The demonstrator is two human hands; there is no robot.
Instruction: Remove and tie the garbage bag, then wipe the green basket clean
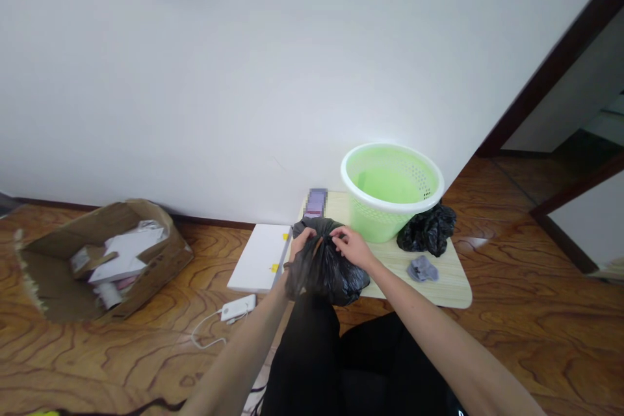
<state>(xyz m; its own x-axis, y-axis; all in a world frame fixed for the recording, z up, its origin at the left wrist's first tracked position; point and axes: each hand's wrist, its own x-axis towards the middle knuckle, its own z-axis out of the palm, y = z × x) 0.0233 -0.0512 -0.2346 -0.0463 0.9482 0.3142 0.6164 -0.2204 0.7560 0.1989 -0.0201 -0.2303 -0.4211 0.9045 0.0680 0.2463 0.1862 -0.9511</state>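
Observation:
A full black plastic bag [336, 276] rests at the table's near edge, by my knees, its top gathered into a bunch. My left hand [303, 240] is closed on the gathered plastic from the left, partly covered by the bag. From the right, my right hand [351, 246] pinches the same gathered neck between thumb and fingers. Whether the neck is knotted I cannot tell. Just beyond my right hand stands a light green basket [375, 224] with a white rim. A crumpled black plastic bag [429, 231] and a small grey cloth [422, 269] lie to its right.
The low pale table [458, 286] stands against the white wall. At its back left lies a purple, blurred-out item [316, 201]. A white flat box [256, 260] and a white power bank [238, 307] with cable are on the left. Farther left, a cardboard box [160, 266] holds scraps.

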